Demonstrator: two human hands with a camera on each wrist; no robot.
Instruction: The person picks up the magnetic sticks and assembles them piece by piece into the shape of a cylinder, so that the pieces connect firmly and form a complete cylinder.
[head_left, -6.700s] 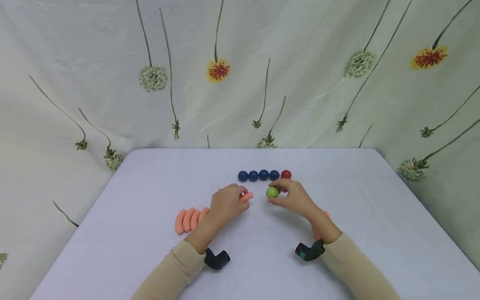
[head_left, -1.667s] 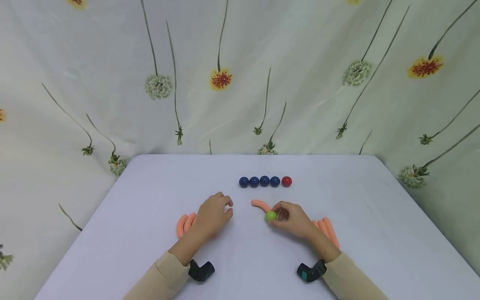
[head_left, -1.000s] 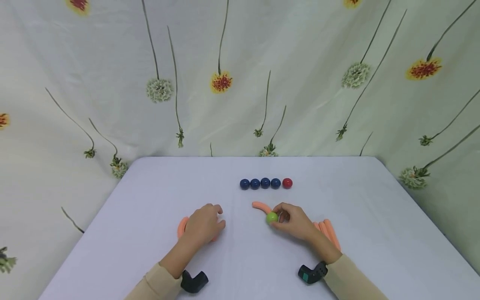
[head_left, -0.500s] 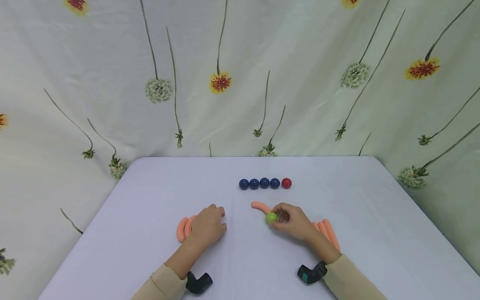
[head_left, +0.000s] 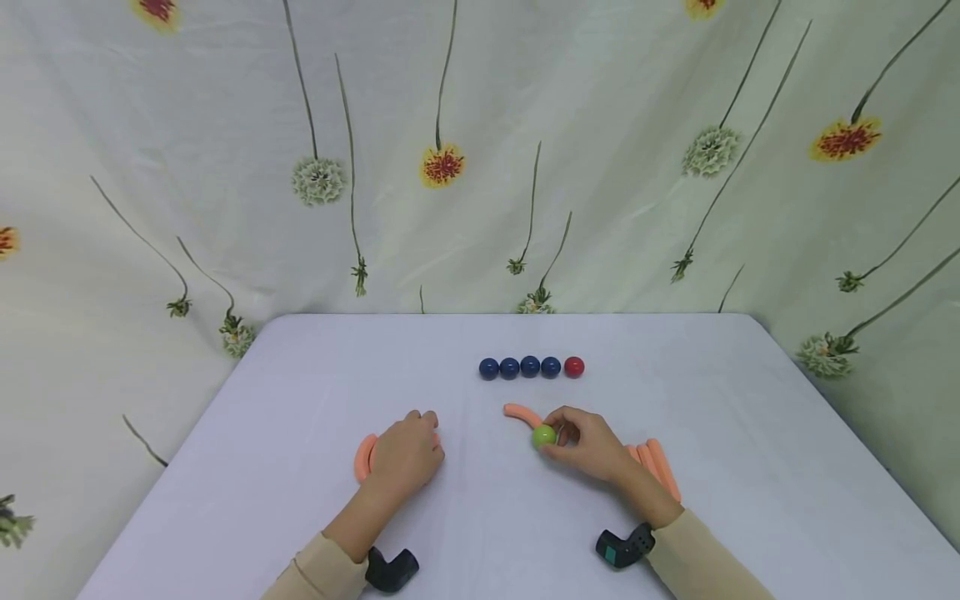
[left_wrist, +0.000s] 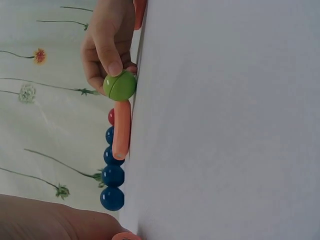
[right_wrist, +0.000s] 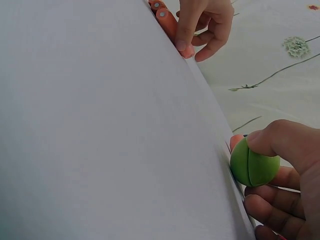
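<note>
Pinching a glossy green ball between thumb and fingers, my right grip sits by a curved orange rod ahead and leftward. My left grip has thumb and fingers curled round another curved orange rod on the pale bench, a third rod just left.

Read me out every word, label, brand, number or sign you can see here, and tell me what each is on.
None that can be read.
The green ball, orange pieces, blue balls and red ball show no lettering.
The teal patch on the black device at the right wrist is too small to tell whether it bears any.
</note>
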